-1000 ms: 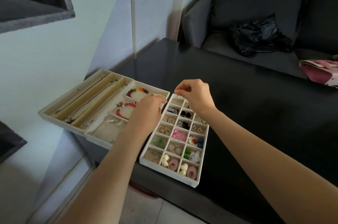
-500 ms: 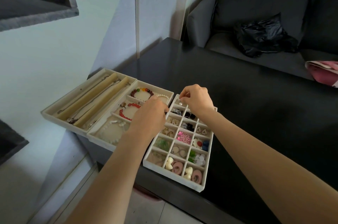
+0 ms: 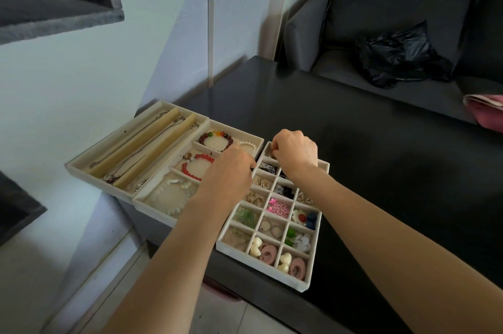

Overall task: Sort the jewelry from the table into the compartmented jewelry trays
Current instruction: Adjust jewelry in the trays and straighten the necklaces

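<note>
Black table (image 3: 353, 143), three trays at left edge: small piece, unidentifiable, pinched by right hand (image 3: 295, 152) over grid tray (image 3: 304, 283) far-left cell, release judged next; left hand (image 3: 231, 170) curled, grip undeterminable.

Your two bare arms, nothing worn on them

Both of your forearms are uncovered right down to the wrists, with no sleeve edge showing. Your bare left hand (image 3: 228, 170) and bare right hand (image 3: 295, 151) have no rings, watch or bracelet showing on the sides facing the camera; fingertips are tucked out of view.
</note>
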